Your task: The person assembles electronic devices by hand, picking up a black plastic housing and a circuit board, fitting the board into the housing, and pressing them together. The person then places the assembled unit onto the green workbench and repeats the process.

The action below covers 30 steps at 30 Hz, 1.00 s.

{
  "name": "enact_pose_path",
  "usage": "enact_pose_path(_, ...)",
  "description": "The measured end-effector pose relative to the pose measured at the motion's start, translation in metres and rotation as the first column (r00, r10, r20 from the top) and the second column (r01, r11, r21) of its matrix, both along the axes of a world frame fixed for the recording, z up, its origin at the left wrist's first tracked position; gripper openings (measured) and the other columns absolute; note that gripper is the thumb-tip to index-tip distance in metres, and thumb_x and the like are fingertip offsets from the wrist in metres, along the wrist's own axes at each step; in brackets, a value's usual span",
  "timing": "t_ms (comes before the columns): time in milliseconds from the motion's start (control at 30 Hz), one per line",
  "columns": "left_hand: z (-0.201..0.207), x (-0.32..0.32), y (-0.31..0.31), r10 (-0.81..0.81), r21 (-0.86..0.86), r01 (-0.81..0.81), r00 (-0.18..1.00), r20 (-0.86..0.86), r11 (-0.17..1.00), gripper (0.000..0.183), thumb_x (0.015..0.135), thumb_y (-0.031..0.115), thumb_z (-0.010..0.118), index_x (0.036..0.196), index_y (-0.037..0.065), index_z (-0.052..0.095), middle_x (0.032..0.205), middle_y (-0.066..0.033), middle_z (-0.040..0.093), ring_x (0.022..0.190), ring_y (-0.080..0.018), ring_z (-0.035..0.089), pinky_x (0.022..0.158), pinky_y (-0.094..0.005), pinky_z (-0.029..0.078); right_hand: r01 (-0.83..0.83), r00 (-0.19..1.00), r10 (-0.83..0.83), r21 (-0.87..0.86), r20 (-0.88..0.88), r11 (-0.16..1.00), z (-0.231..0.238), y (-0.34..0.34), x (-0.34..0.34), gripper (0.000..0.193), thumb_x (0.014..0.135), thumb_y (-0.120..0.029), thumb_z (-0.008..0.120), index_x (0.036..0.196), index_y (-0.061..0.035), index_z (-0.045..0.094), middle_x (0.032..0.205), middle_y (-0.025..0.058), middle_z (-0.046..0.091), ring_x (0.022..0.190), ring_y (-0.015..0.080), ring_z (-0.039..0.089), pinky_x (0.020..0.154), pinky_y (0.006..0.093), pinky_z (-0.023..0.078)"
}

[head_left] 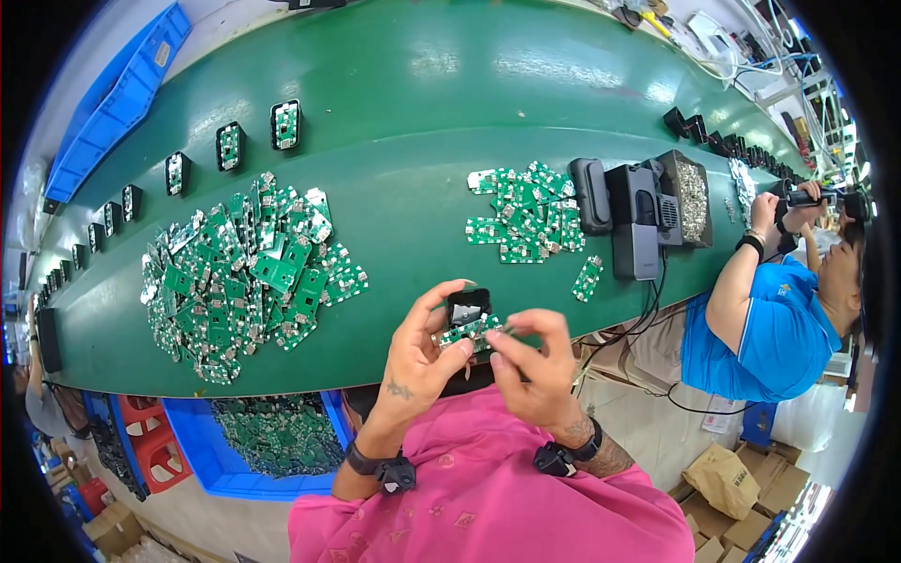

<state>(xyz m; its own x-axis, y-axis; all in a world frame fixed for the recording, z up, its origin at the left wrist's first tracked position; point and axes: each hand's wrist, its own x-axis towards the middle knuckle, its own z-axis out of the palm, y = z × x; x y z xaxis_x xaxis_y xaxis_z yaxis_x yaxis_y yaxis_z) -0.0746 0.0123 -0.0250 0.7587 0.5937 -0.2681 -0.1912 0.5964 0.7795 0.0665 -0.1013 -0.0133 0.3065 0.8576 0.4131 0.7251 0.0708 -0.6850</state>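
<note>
Just beyond the table's near edge, my left hand [413, 357] grips a small black plastic housing [471, 300]. A green circuit board [467, 331] with white and metal parts is held at the housing's near end, under my left thumb. Inside the housing a silvery grey piece shows. My right hand [542, 368] is at the board's right end, thumb and forefinger close together in a pinch. Those fingertips are slightly blurred, and what they hold is too small to make out.
A large heap of circuit boards [244, 281] lies left, a smaller pile [530, 211] ahead. Filled black housings [230, 147] line the far left. Right stand a dark grey device [634, 225] and a parts box [690, 197]; a co-worker in blue [760, 328] sits beyond. A blue bin [202, 460] is below.
</note>
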Motion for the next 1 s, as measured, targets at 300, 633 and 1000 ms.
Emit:
enact_pose_path(300, -0.002, 0.006, -0.009, 0.065, 0.361, -0.044, 0.997, -0.046, 0.932, 0.056, 0.092, -0.007, 0.058, 0.144, 0.003, 0.041, 0.121, -0.0111, 0.060, 0.091, -0.0109, 0.065, 0.071, -0.0238, 0.056, -0.014, 0.819, -0.029, -0.072, -0.573, 0.997, 0.000, 0.019, -0.005, 0.014, 0.087, -0.002, 0.067, 0.099, -0.0004, 0.073, 0.135, 0.0157, 0.047, 0.116, 0.0223, 0.054, 0.100, 0.0361, 0.043)
enact_pose_path(633, 0.007, 0.006, -0.011, 0.279, 0.387, -0.258, 0.960, 0.004, 0.885, 0.051, 0.091, -0.010, 0.057, 0.139, 0.002, 0.047, 0.122, -0.0154, 0.060, 0.086, -0.0150, 0.069, 0.066, -0.0254, 0.059, 0.060, 0.997, -0.058, 0.028, -0.053, 0.998, 0.013, 0.026, -0.013, 0.007, 0.085, 0.000, 0.067, 0.090, -0.0004, 0.063, 0.085, 0.0122, 0.060, 0.077, 0.0240, 0.060, 0.063, 0.0363, 0.047)
enact_pose_path(1000, 0.016, -0.004, 0.001, 0.200, 0.588, -0.160, 0.980, -0.002, 0.793, 0.048, 0.085, -0.014, 0.058, 0.131, 0.000, 0.057, 0.122, -0.0145, 0.062, 0.095, -0.0169, 0.068, 0.077, -0.0281, 0.061, -0.180, 0.983, 0.178, -0.095, -0.037, 0.979, 0.035, 0.030, 0.005, 0.009, 0.081, 0.002, 0.068, 0.086, -0.0014, 0.062, 0.078, 0.0098, 0.058, 0.068, 0.0279, 0.059, 0.060, 0.0382, 0.048)
